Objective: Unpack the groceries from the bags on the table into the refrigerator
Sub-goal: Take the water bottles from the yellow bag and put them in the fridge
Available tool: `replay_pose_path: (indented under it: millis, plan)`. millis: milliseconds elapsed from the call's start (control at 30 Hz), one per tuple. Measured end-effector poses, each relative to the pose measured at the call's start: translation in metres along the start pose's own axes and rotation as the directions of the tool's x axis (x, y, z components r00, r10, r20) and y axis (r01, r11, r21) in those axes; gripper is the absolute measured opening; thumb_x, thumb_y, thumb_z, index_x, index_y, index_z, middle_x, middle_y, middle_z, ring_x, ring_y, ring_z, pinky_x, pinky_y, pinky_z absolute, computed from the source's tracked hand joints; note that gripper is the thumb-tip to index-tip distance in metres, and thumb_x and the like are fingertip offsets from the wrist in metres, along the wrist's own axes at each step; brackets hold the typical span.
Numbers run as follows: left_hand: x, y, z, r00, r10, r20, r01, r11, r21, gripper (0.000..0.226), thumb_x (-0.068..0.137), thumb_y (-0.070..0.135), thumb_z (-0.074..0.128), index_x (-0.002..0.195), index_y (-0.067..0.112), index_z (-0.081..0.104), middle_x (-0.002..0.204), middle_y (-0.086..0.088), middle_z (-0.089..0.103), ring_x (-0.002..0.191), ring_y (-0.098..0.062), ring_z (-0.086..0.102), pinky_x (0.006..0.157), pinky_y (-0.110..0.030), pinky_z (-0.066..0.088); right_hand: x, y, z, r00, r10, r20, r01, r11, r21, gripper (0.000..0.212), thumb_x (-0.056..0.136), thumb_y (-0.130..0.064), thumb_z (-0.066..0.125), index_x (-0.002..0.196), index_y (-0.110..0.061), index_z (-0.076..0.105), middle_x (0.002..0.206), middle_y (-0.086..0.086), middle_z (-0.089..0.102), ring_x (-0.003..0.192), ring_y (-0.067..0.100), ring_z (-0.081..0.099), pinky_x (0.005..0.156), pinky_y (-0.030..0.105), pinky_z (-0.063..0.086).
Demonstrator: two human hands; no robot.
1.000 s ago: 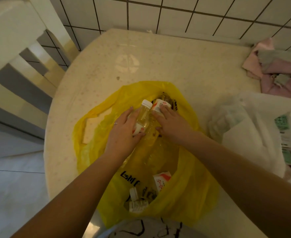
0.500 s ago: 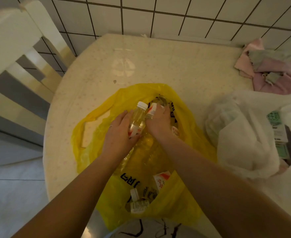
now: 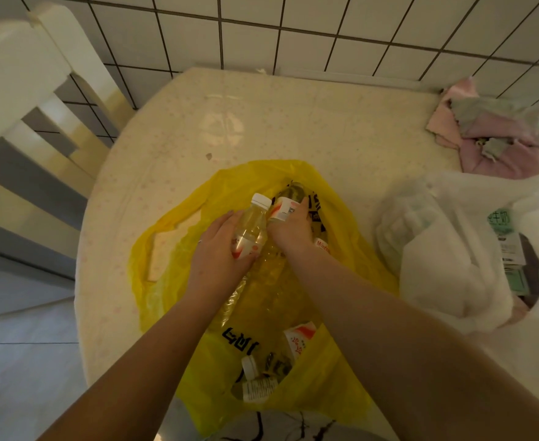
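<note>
We're over the yellow bag (image 3: 172,256) on the table (image 3: 293,122). Left hand (image 3: 215,251) wraps a bottle (image 3: 250,229), cap pointing away past the fingers. Right hand (image 3: 293,226), just beside, grips a small carton (image 3: 283,209).

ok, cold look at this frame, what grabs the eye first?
The yellow plastic bag at table centre, with both hands in it. The left hand grips a clear white-capped bottle; the right hand holds a red-and-white labelled bottle. A white bag sits right.
</note>
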State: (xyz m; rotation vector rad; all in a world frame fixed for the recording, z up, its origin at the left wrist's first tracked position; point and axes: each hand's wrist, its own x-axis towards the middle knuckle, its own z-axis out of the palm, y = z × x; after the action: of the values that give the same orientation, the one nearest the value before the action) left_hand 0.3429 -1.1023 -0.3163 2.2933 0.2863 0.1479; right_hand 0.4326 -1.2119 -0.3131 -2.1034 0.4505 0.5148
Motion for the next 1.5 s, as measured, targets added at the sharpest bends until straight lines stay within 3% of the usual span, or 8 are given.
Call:
replay_pose_path:
  millis: [200,400,500,633,900,1133,1300,1500]
  plan:
    - [-0.015,0.001,-0.023,0.998,-0.027,-0.053,0.016,0.981,-0.195,0.074,0.072,0.025,0.079,0.136,0.025,0.043,0.135,0.004,0.047,0.123,-0.013,0.044,0.102,-0.037,0.040,-0.016,0.012,-0.005,0.993,-0.078,0.085,0.060,0.977,0.205,0.105,0.075,-0.027,0.076,0.150,-0.026,0.003,0.138,0.002,0.041,0.123,0.023,0.044,0.097,0.036,0.037]
    - [-0.032,0.004,-0.047,0.993,-0.034,-0.115,0.008,0.975,-0.223,0.085,0.064,0.036,0.080,0.138,0.028,0.038,0.129,0.010,0.043,0.123,-0.011,0.041,0.100,-0.031,0.041,-0.032,0.017,-0.024,0.980,-0.110,0.167,0.032,0.910,0.413,0.109,0.063,-0.023,0.084,0.148,-0.031,0.016,0.130,-0.001,0.053,0.116,0.025,0.054,0.094,0.050,0.048]
    - [-0.039,0.016,-0.057,0.987,-0.021,-0.158,-0.018,0.970,-0.241,0.081,0.056,0.046,0.074,0.128,0.048,0.035,0.114,0.031,0.036,0.116,-0.004,0.040,0.092,-0.018,0.038,-0.039,0.022,-0.038,0.953,-0.201,0.228,0.049,0.842,0.538,0.086,0.070,-0.004,0.077,0.140,-0.025,0.033,0.115,0.006,0.062,0.102,0.026,0.063,0.085,0.052,0.053]
    - [-0.047,0.037,-0.064,0.980,-0.013,-0.199,-0.032,0.974,-0.223,0.077,0.064,0.021,0.083,0.124,0.038,0.038,0.118,0.012,0.037,0.109,0.000,0.040,0.085,-0.008,0.034,-0.049,0.028,-0.055,0.893,-0.283,0.349,-0.075,0.672,0.736,0.057,0.083,0.003,0.061,0.132,-0.019,0.045,0.118,0.013,0.062,0.104,0.031,0.063,0.083,0.049,0.053]
    - [-0.094,0.081,-0.088,0.942,-0.009,-0.336,-0.085,0.961,-0.264,0.077,0.064,0.027,0.083,0.125,0.044,0.038,0.123,0.018,0.046,0.114,-0.003,0.047,0.094,-0.020,0.042,-0.110,0.000,-0.091,0.846,-0.430,0.317,0.026,0.626,0.779,0.065,0.055,-0.030,0.078,0.114,-0.014,0.057,0.092,0.010,0.069,0.071,0.021,0.068,0.059,0.034,0.053]
    - [-0.194,0.106,-0.130,0.855,-0.122,-0.505,-0.056,0.945,-0.323,0.086,0.053,0.044,0.079,0.129,0.035,0.041,0.122,0.012,0.056,0.110,-0.001,0.056,0.090,-0.019,0.048,-0.187,-0.009,-0.102,0.646,-0.650,0.399,0.347,0.716,0.605,0.061,0.056,-0.036,0.073,0.113,-0.026,0.056,0.105,0.002,0.069,0.096,0.022,0.067,0.077,0.041,0.055]
    - [-0.281,0.101,-0.159,0.743,-0.250,-0.621,0.017,0.934,-0.356,0.080,0.053,0.039,0.080,0.125,0.039,0.044,0.118,0.014,0.059,0.108,-0.002,0.058,0.089,-0.021,0.049,-0.250,-0.010,-0.062,0.416,-0.753,0.510,0.449,0.658,0.604,0.054,0.071,-0.011,0.073,0.120,-0.020,0.052,0.104,0.001,0.067,0.091,0.015,0.067,0.062,0.023,0.054]
    - [-0.379,0.069,-0.197,0.553,-0.366,-0.749,0.117,0.924,-0.365,0.085,0.058,0.029,0.082,0.134,0.033,0.041,0.121,0.017,0.057,0.107,0.000,0.057,0.083,-0.016,0.051,-0.338,-0.007,0.002,0.127,-0.767,0.629,0.537,0.586,0.606,0.067,0.055,-0.028,0.087,0.113,-0.027,0.053,0.104,-0.003,0.068,0.094,0.012,0.066,0.075,0.027,0.055]
